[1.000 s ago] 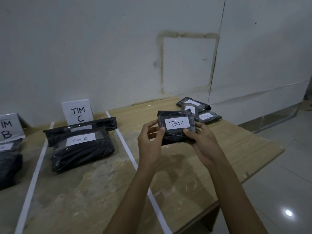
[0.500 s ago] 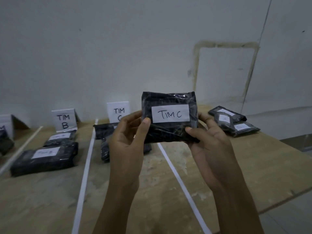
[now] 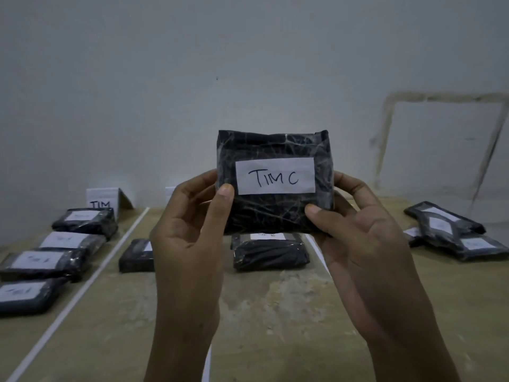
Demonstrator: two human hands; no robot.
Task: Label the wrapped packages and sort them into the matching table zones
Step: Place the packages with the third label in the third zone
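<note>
Zone card (image 3: 102,198) left of grip: lower letter hidden by package (image 3: 91,226).
Label (image 3: 268,236) beneath grip: unreadable.

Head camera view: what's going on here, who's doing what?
A person holds a black plastic-wrapped package up before the camera, left hand and right hand gripping its lower sides. Its white paper label reads TIM C. Below, the wooden table is split by white tape lines. A row of labelled packages lies at left, two packages in the middle zone, and a pile of packages at right. The held one is not yet set down.
</note>
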